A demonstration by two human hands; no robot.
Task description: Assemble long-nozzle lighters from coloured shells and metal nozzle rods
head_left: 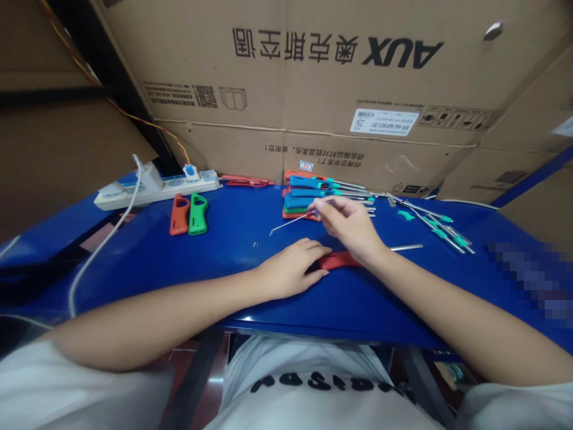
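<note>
Head view, table: the blue table (156, 269) is holding parts in several groups, a cardboard box (290, 71) standing behind it.
Red lighter: it is lying near the table's front edge between the 2 arms, its metal tube showing beyond the right forearm; it is apparently the piece being worked on.
Left hand: the left hand (293, 269) is resting on the table, thumb and fingers closing around the near end of the red lighter (338, 260).
Right hand: the right hand (344, 227) is pinching the handle of a thin driver (290, 223) above the lighter.
Driver tip: it is pointing down to the left, near the screws but apart from them; whether it is carrying 1 is too small to tell.
Screws: a few tiny screws or pins (255, 244) are lying loose, so fastening is probably not finished.
Pile: several coloured lighters with tubes (308, 200) are lying stacked against the box, seemingly the assembled share.
Rods: loose metal rods with teal pieces (439, 233) are lying at the right, apparently waiting for handles.
Handles: 1 orange handle (179, 224) and 1 green handle (197, 224) are lying near the power strip (170, 191), and red handles (246, 181) are lying farther back; none is showing a tube, so these are seemingly left to do.
</note>
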